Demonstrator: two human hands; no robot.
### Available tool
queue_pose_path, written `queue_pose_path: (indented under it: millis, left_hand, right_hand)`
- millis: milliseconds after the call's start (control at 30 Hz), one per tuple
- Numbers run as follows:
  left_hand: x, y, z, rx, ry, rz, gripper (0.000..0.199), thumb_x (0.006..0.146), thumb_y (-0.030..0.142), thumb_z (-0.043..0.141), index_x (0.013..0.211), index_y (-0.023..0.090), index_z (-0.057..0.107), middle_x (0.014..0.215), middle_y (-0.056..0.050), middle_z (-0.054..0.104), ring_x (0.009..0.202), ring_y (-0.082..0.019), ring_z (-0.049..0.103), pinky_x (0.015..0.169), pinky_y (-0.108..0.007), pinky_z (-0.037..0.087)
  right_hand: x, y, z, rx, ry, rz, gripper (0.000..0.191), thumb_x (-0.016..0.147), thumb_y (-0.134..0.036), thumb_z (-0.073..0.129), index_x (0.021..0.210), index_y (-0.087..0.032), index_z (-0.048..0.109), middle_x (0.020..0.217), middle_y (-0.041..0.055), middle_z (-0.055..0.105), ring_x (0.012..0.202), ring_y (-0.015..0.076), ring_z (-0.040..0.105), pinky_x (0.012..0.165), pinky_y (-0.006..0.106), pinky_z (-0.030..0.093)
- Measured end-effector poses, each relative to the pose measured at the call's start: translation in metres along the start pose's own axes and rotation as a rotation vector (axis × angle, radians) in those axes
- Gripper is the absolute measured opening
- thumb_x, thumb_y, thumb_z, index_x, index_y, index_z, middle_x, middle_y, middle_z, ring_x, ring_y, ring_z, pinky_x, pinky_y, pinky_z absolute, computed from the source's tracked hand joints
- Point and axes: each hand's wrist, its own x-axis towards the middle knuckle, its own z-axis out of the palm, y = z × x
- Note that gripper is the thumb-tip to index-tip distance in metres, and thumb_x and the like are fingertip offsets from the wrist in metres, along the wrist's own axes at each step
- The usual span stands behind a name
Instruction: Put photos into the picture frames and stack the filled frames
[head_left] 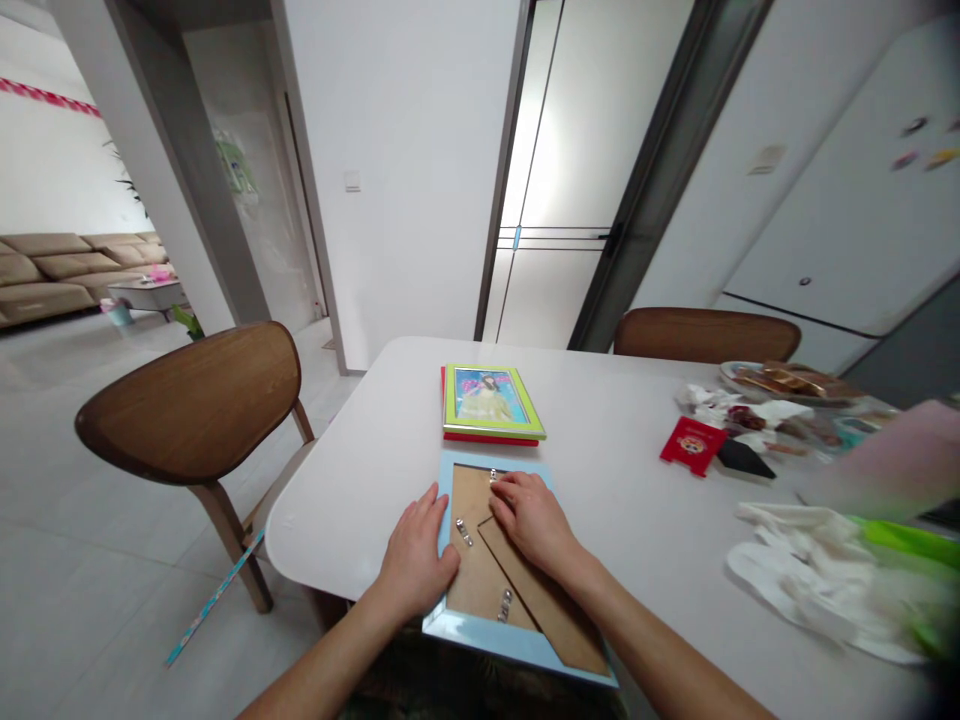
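A light blue picture frame [480,628] lies face down at the table's near edge, its brown backing board [472,580] and slanted stand [555,610] showing. Silver metal clips sit on the board. My left hand [418,550] rests on the frame's left side, fingers spread and holding nothing. At the upper part of the board, my right hand [532,515] has its fingers bent together by the top clip [493,476]; whether they grip it is hidden. Beyond the blue frame, a yellow-green frame [495,432] with a picture of a figure in a dress lies face up over a red one [491,440].
The white table [360,450] carries a red card [692,446], a black object [745,461], crumpled tissues, a plate of food [739,375] and white and green plastic [817,570] on the right. Brown chairs stand left [202,400] and behind right [705,334].
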Motion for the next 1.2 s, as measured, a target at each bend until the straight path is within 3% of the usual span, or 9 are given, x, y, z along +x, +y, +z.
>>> queue_pose_path:
  millis: [100, 233, 300, 500, 767, 1067, 1200]
  left_hand:
    - [0.001, -0.001, 0.001, -0.011, 0.005, -0.012, 0.058, 0.066, 0.017, 0.041, 0.123, 0.009, 0.036, 0.134, -0.01, 0.028, 0.121, -0.019, 0.027, 0.103, -0.035, 0.018]
    - [0.003, 0.001, 0.002, -0.015, 0.007, -0.018, 0.056, 0.067, 0.018, 0.041, 0.123, 0.009, 0.036, 0.134, -0.01, 0.028, 0.122, -0.019, 0.027, 0.102, -0.034, 0.019]
    - [0.005, 0.002, 0.001, -0.01, 0.011, -0.017, 0.056, 0.068, 0.019, 0.041, 0.122, 0.008, 0.037, 0.134, -0.01, 0.028, 0.121, -0.02, 0.027, 0.102, -0.035, 0.019]
    - [0.007, 0.003, 0.002, 0.004, 0.001, -0.033, 0.055, 0.068, 0.017, 0.04, 0.123, 0.009, 0.036, 0.134, -0.009, 0.027, 0.122, -0.019, 0.027, 0.102, -0.034, 0.019]
    - [0.008, 0.001, 0.005, 0.052, 0.017, -0.029, 0.055, 0.069, 0.016, 0.039, 0.123, 0.006, 0.036, 0.134, -0.012, 0.027, 0.122, -0.02, 0.027, 0.102, -0.033, 0.02]
    - [0.008, 0.001, 0.007, 0.06, 0.035, -0.043, 0.054, 0.068, 0.015, 0.039, 0.122, 0.01, 0.038, 0.133, -0.008, 0.03, 0.121, -0.017, 0.029, 0.102, -0.033, 0.021]
    - [0.007, 0.002, 0.009, 0.072, 0.036, -0.038, 0.054, 0.068, 0.014, 0.037, 0.122, 0.009, 0.038, 0.133, -0.009, 0.029, 0.121, -0.018, 0.028, 0.102, -0.033, 0.02]
  right_hand:
    - [-0.017, -0.005, -0.012, 0.062, -0.057, -0.085, 0.029, 0.073, -0.022, 0.048, 0.1, -0.015, 0.058, 0.108, 0.0101, 0.051, 0.101, 0.02, 0.043, 0.087, 0.034, 0.034]
    - [-0.046, -0.011, -0.033, 0.225, -0.333, -0.238, 0.023, 0.067, -0.017, 0.054, 0.086, -0.023, 0.063, 0.113, 0.0056, 0.049, 0.106, 0.0197, 0.041, 0.091, 0.037, 0.031]
    - [-0.056, -0.013, -0.037, 0.243, -0.387, -0.253, 0.022, 0.065, -0.016, 0.056, 0.083, -0.026, 0.065, 0.114, 0.0039, 0.048, 0.11, 0.0206, 0.038, 0.092, 0.038, 0.029]
    - [-0.06, -0.015, -0.028, 0.2, -0.316, -0.218, 0.01, 0.066, -0.024, 0.06, 0.072, -0.027, 0.067, 0.109, 0.0032, 0.051, 0.106, 0.0224, 0.039, 0.089, 0.04, 0.03]
    - [-0.063, -0.02, -0.026, 0.143, -0.244, -0.223, 0.011, 0.071, -0.024, 0.055, 0.071, -0.026, 0.066, 0.098, 0.0036, 0.055, 0.092, 0.0186, 0.045, 0.082, 0.035, 0.035]
    - [-0.058, -0.02, -0.03, 0.166, -0.311, -0.379, 0.015, 0.072, -0.024, 0.055, 0.078, -0.032, 0.066, 0.099, -0.0003, 0.057, 0.097, 0.0185, 0.043, 0.084, 0.036, 0.032]
    - [-0.056, -0.024, -0.026, 0.178, -0.279, -0.332, 0.015, 0.074, -0.022, 0.051, 0.075, -0.027, 0.066, 0.088, 0.0013, 0.06, 0.089, 0.0174, 0.046, 0.08, 0.034, 0.035]
